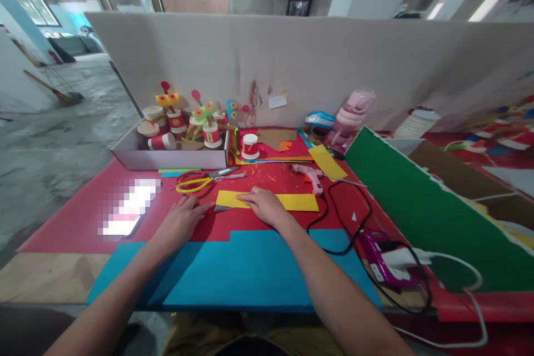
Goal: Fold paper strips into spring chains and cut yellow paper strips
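A yellow paper strip (298,202) lies lengthwise on the red table cover. My right hand (265,207) rests on the middle of it, index finger stretched to the left across the paper. Just off the strip's left end is my left hand (186,217), its fingers extended and the index fingertip close to a thin grey metal piece (222,208), perhaps a ruler. Most of that piece is hidden, apparently under the strip. Neither hand grasps anything that I can see. Beyond my left hand lie yellow-handled scissors (194,184) and a slim pale tool (231,176).
A white box (171,159) holds paper-cup figures at the back left. A bright phone (131,208) lies left. A pink glue gun (311,175) with a black cable, a purple power strip (386,261) and a leaning green board (425,211) occupy the right. Blue sheets (250,272) line the front.
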